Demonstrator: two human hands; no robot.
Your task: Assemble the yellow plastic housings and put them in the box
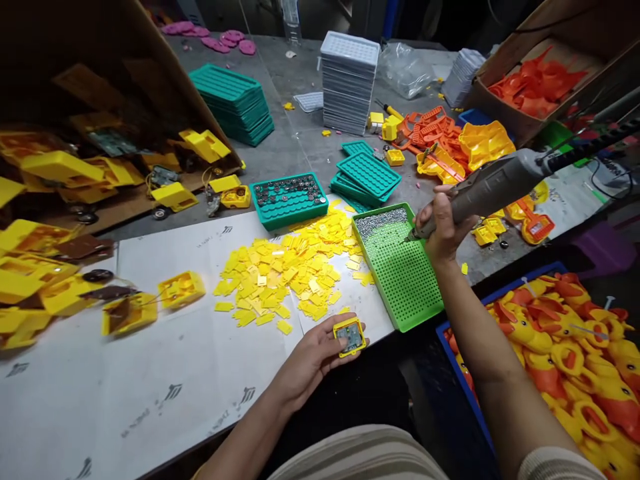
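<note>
My left hand (320, 350) holds a small yellow plastic case (349, 337) with a grey insert, just past the table's front edge. In my right hand (443, 230) is a grey electric screwdriver (495, 183), its fingers wrapped round the body. The bit points down over a bright green perforated tray (410, 287). Small silver screws (383, 223) are heaped at the tray's far end. Left of the tray spreads a pile of flat yellow plastic pieces (280, 273). Behind that pile stands a teal tray (290, 213) with round metal cells in part of it.
Yellow cases with wires (177, 290) lie at the left, by a cardboard box (115, 40). Teal trays (235, 100) and white trays (350, 80) are stacked behind. Orange parts (433, 133) lie at the back right. A blue crate of yellow-and-orange duck toys (575, 360) stands at my right.
</note>
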